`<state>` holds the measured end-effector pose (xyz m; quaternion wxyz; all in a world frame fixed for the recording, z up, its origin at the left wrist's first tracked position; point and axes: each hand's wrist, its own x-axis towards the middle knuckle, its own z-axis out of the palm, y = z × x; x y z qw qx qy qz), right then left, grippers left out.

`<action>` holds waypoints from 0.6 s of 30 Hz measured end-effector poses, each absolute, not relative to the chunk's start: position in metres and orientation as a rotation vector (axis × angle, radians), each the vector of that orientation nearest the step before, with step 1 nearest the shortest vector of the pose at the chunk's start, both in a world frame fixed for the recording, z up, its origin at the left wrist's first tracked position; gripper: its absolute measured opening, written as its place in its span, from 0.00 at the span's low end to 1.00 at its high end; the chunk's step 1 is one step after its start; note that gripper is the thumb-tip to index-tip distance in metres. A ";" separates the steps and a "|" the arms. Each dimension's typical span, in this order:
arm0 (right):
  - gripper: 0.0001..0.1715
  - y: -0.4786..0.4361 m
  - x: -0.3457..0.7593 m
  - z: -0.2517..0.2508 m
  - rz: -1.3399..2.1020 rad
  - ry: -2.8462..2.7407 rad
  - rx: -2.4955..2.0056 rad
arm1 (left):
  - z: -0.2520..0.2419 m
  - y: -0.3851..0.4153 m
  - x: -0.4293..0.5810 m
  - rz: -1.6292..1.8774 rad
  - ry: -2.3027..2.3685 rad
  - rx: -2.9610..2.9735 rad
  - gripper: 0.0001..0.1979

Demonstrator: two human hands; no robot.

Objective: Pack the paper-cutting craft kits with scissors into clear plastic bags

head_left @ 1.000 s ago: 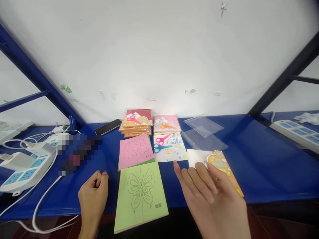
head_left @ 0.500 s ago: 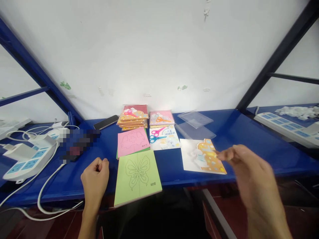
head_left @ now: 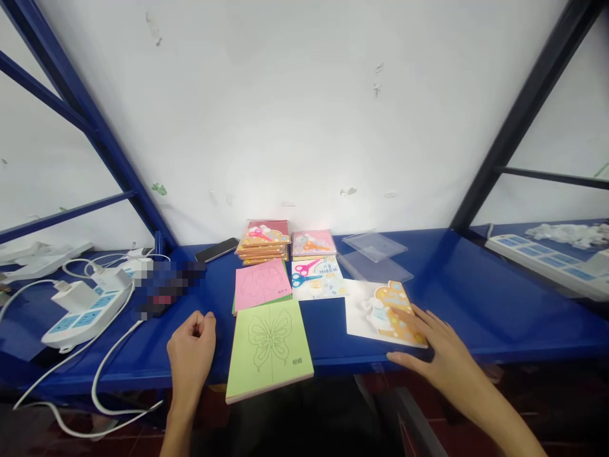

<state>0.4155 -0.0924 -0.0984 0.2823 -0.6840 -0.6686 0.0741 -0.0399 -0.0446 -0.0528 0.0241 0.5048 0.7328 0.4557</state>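
Observation:
My left hand rests as a closed fist on the table's front left, with nothing visible in it. Beside it lies a pad of light green paper with a butterfly outline, slightly over the table edge. My right hand is open, its fingers touching the right side of a white and orange card with a rabbit picture. The thumb is spread along the card's near edge. Behind the green pad lie a pink sheet with a car outline and a white sheet picturing scissors.
Packaged paper sets are stacked by the wall, next to a second stack. Clear plastic sleeves lie at back right. A phone, a power strip and white cables occupy the left. Another power strip is at right.
My right hand has come down and left, from raised beside the card to touching its right side with fingers spread. My left fist stays closed. The camera view has shifted.

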 end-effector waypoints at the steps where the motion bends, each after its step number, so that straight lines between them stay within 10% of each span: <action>1: 0.38 -0.093 0.416 -0.097 0.212 -1.771 -1.812 | -0.053 -0.046 -0.040 1.411 2.260 1.558 0.22; 18: 0.32 -0.108 0.426 -0.090 0.198 -1.622 -1.795 | -0.044 -0.063 -0.042 1.461 1.953 1.311 0.23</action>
